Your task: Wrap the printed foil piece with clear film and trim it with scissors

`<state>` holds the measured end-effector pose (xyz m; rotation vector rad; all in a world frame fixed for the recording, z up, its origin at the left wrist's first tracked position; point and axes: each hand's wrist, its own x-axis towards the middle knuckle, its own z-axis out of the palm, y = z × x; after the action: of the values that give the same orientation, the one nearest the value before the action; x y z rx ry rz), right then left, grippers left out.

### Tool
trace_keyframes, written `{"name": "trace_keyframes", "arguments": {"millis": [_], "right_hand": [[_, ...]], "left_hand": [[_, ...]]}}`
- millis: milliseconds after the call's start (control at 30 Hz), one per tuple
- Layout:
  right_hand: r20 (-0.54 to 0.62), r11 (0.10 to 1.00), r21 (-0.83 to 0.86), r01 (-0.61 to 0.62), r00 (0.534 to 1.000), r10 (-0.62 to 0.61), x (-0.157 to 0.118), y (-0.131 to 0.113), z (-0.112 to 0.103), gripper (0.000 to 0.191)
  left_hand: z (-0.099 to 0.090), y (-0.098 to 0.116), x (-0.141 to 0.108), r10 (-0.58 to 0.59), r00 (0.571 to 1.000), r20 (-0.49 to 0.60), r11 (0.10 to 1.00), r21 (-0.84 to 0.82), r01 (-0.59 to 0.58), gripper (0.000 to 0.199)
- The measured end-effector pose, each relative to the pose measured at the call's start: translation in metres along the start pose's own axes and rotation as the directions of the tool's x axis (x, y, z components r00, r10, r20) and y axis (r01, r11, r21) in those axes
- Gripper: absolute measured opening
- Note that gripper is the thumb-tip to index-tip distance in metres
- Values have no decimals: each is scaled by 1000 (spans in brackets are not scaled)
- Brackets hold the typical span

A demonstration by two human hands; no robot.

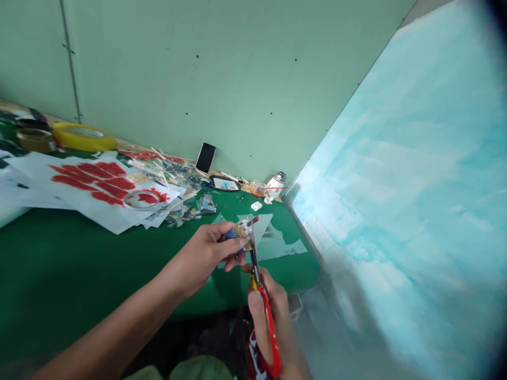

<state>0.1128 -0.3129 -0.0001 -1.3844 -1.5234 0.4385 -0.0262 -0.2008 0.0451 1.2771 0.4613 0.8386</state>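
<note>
My left hand (212,250) pinches a small printed cutout (242,232), patterned in blue, gold and white, between thumb and fingers. Wrapped in my right hand (273,306) are red-handled scissors (272,332), their blades pointing up and away from me. The blades meet the cutout's right edge; whether they are parted is too small to tell. Just beyond my hands, clear sheet scraps (283,243) lie on the green tabletop (119,264). Several small printed cutouts (190,212) lie loose to the left.
White sheets with red painted shapes (99,182) cover the left side, near a yellow tape roll (84,137). A black phone (206,157) leans on the green wall. A white rounded container (276,183) stands in the far corner. A blue-painted panel (415,184) bounds the right side.
</note>
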Motion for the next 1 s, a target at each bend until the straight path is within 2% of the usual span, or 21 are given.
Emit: {"name": "trace_keyframes", "arguments": {"millis": [233,567,800,1000], "right_hand": [[-34,1000,-7,-19,999,18,-1,2,3,48],[12,998,-36,-51,999,51,-4,3,0,45],[33,1000,6,-6,999,6,0,3,4,64],[36,997,65,-36,999,34,0,2,5,66]], "left_hand": [[1,0,0,-2,1000,-13,1000,-30,1,19],[3,-2,1,-6,1000,-24,999,45,7,26],[3,-3,-2,38,999,9,999,36,-38,29],[7,1,-4,76,997,17,996,51,-77,29]]}}
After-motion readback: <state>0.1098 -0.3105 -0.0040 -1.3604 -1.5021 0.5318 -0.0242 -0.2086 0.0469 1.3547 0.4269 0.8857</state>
